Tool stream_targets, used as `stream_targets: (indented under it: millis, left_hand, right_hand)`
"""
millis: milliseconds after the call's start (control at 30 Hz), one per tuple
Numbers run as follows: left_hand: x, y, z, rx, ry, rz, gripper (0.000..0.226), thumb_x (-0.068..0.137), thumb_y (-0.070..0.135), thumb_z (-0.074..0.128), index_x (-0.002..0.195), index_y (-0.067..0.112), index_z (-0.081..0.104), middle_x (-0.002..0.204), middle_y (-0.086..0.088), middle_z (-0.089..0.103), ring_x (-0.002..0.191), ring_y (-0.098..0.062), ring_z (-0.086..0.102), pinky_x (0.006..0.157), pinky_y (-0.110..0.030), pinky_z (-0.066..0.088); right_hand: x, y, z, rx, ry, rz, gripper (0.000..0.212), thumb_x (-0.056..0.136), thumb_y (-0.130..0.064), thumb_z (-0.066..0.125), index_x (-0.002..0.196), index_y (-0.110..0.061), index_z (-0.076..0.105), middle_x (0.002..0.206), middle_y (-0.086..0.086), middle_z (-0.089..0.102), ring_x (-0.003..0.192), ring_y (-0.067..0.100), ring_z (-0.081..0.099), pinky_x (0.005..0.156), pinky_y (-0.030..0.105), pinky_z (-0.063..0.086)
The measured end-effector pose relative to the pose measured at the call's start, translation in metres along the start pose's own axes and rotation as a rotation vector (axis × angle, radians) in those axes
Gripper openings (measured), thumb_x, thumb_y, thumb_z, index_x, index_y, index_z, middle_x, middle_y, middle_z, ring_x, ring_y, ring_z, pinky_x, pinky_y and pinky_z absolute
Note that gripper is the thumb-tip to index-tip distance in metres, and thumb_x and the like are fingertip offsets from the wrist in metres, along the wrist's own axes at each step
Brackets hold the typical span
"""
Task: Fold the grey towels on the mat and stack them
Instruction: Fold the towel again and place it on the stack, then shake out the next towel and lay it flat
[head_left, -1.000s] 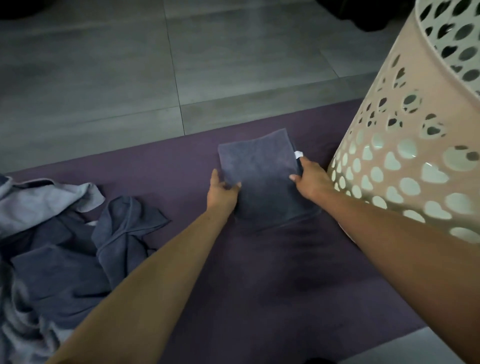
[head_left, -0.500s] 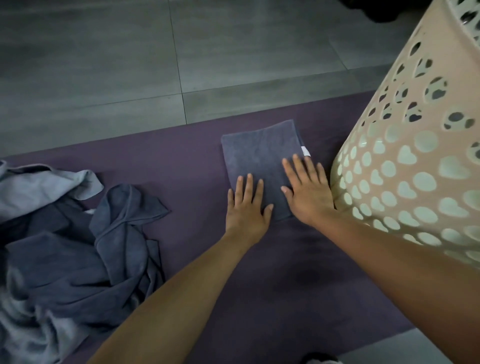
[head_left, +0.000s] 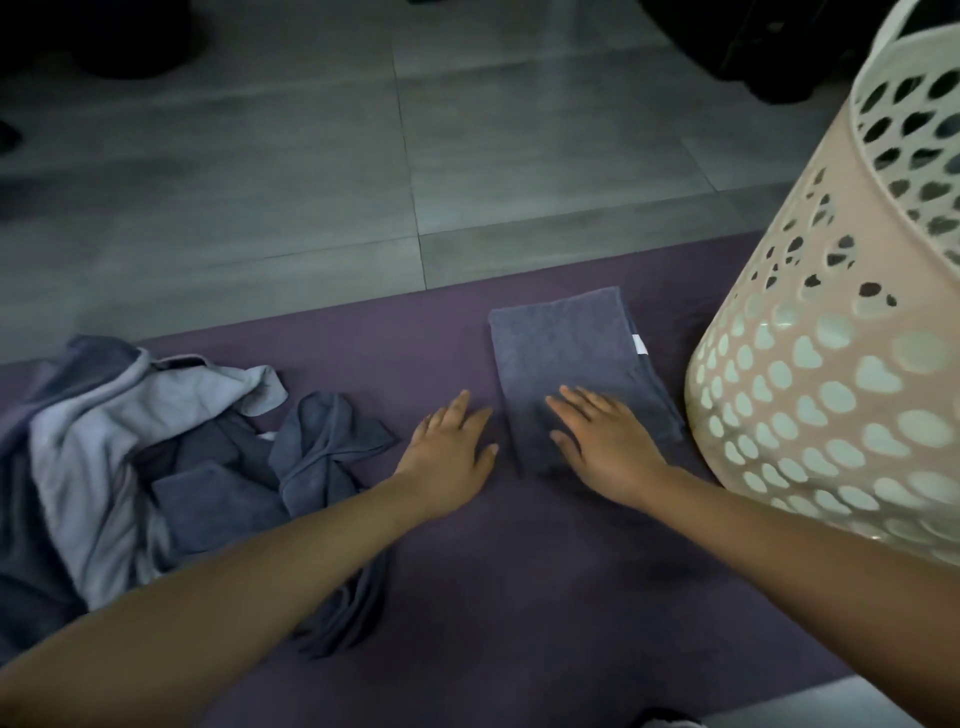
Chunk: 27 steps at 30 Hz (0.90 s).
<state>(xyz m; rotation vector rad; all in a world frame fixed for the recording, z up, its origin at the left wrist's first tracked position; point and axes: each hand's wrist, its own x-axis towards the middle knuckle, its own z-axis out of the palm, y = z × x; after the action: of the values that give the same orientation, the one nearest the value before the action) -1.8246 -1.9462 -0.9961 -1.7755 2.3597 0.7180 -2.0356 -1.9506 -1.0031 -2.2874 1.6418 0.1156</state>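
Folded towel (head_left: 566, 358): a dark grey rectangle, lying flat on the purple mat (head_left: 519, 597), near its far edge and just beside the laundry basket (head_left: 831, 364). A small white label (head_left: 639, 344) sticks out at its right edge.
Your right hand (head_left: 602, 441): flat, fingers straight and spread, palm down on the near end of the folded towel. It presses; it grips nothing.
Your left hand (head_left: 452, 447): flat on the bare mat just left of the folded towel, fingers straight, holding nothing. Whether its thumb touches the towel's edge cannot be told.
Unfolded pile (head_left: 171, 457): crumpled towels at the left of the mat, well apart from the folded one. It shows a pale grey towel (head_left: 119, 415) on top and towards the far side, and several darker grey pieces, one a twisted dark towel (head_left: 322, 452) nearest your left hand.
Laundry basket: cream plastic, pierced with heart-shaped holes, standing at the right, partly on the mat. Its contents are not visible.
Floor (head_left: 311, 182): grey tiles beyond the mat.
Step in hand: judged to be the final smoothing of one finished fold. This piece looks like the base of the stack, with nothing yet on it.
Progress: judged early, since one towel is folded and a heap remains.
Next move calls for: lifting both hands clear without dragging the fold open, then reaching left for a single piece. The twisted dark towel is the nearest candidate. You need to free it from its neighbours and spread it on the open mat between pile and stack.
Risk: the pile is tangled, so pulling one corner may bring others along.
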Motion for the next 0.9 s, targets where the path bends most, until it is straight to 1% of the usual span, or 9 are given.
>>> stream_targets:
  millis: [100, 267, 367, 467, 533, 633, 700, 767, 900]
  left_hand:
    - [-0.05, -0.038, -0.009, 0.023, 0.006, -0.154, 0.056, 0.098, 0.04, 0.038, 0.148, 0.018, 0.026, 0.153, -0.009, 0.022, 0.14, -0.028, 0.024, 0.113, -0.041, 0.022]
    - [-0.121, -0.091, 0.021, 0.103, -0.144, -0.499, 0.073, 0.094, 0.054, 0.041, 0.15, 0.017, 0.014, 0.15, -0.009, 0.023, 0.134, -0.03, 0.03, 0.106, -0.042, 0.033]
    - [-0.135, -0.111, 0.043, -0.061, -0.076, -0.532, 0.073, 0.096, 0.037, 0.05, 0.152, 0.019, 0.007, 0.144, -0.013, 0.032, 0.132, -0.03, 0.034, 0.104, -0.037, 0.036]
    - [-0.132, -0.121, 0.046, -0.371, 0.051, -0.537, 0.067, 0.093, 0.013, 0.058, 0.149, 0.016, 0.022, 0.121, -0.014, 0.053, 0.111, -0.028, 0.052, 0.09, -0.033, 0.045]
    - [-0.126, -0.119, 0.042, -0.475, 0.117, -0.539, 0.06, 0.091, 0.009, 0.06, 0.145, 0.012, 0.033, 0.101, -0.009, 0.059, 0.095, -0.025, 0.056, 0.079, -0.026, 0.043]
    - [-0.114, -0.102, 0.034, -0.61, 0.165, -0.518, 0.052, 0.089, 0.013, 0.064, 0.137, 0.012, 0.045, 0.089, 0.0, 0.06, 0.093, -0.018, 0.056, 0.081, -0.02, 0.04]
    - [-0.107, -0.083, 0.027, -0.764, 0.162, -0.465, 0.049, 0.086, 0.013, 0.068, 0.132, 0.011, 0.052, 0.078, 0.006, 0.055, 0.089, -0.014, 0.056, 0.084, -0.02, 0.042]
    - [-0.103, -0.058, 0.02, -0.905, 0.12, -0.376, 0.048, 0.084, 0.01, 0.069, 0.13, 0.009, 0.055, 0.073, 0.006, 0.05, 0.081, -0.009, 0.054, 0.08, -0.014, 0.043]
    - [-0.101, -0.013, 0.014, -1.084, -0.023, -0.269, 0.045, 0.086, 0.01, 0.067, 0.127, 0.019, 0.052, 0.084, 0.01, 0.054, 0.079, 0.003, 0.054, 0.07, -0.002, 0.043]
  right_hand:
    - [-0.006, -0.037, -0.007, 0.122, -0.018, -0.029, 0.048, 0.099, -0.036, 0.032, 0.144, -0.019, 0.032, 0.15, 0.003, 0.035, 0.136, 0.022, 0.033, 0.107, 0.032, 0.029]
    - [-0.018, -0.088, 0.009, 0.22, -0.152, -0.083, 0.046, 0.095, -0.028, 0.042, 0.141, -0.023, 0.036, 0.144, -0.001, 0.041, 0.128, 0.019, 0.043, 0.102, 0.032, 0.039]
    - [-0.023, -0.102, 0.026, 0.262, -0.246, -0.085, 0.046, 0.094, -0.029, 0.045, 0.139, -0.023, 0.039, 0.143, -0.001, 0.044, 0.124, 0.018, 0.048, 0.1, 0.03, 0.041]
    - [-0.025, -0.106, 0.037, 0.29, -0.29, -0.072, 0.044, 0.093, -0.029, 0.048, 0.137, -0.022, 0.042, 0.138, 0.001, 0.049, 0.12, 0.018, 0.052, 0.097, 0.028, 0.041]
    - [-0.027, -0.106, 0.04, 0.301, -0.292, -0.072, 0.043, 0.094, -0.029, 0.05, 0.135, -0.02, 0.045, 0.134, 0.001, 0.054, 0.117, 0.018, 0.054, 0.094, 0.025, 0.039]
    - [-0.026, -0.101, 0.041, 0.412, -0.296, -0.004, 0.039, 0.094, -0.033, 0.051, 0.13, -0.02, 0.051, 0.125, 0.0, 0.06, 0.111, 0.015, 0.058, 0.09, 0.021, 0.04]
    - [-0.023, -0.1, 0.041, 0.61, -0.316, 0.105, 0.034, 0.095, -0.037, 0.049, 0.124, -0.021, 0.055, 0.119, 0.0, 0.063, 0.103, 0.015, 0.061, 0.087, 0.022, 0.043]
    - [-0.021, -0.103, 0.037, 0.977, -0.387, 0.291, 0.037, 0.095, -0.044, 0.042, 0.121, -0.022, 0.055, 0.119, 0.004, 0.063, 0.093, 0.015, 0.063, 0.079, 0.026, 0.047]
    - [-0.021, -0.101, 0.022, 1.624, -0.418, 0.546, 0.042, 0.094, -0.045, 0.046, 0.109, -0.01, 0.064, 0.101, 0.013, 0.069, 0.089, 0.023, 0.066, 0.074, 0.03, 0.052]
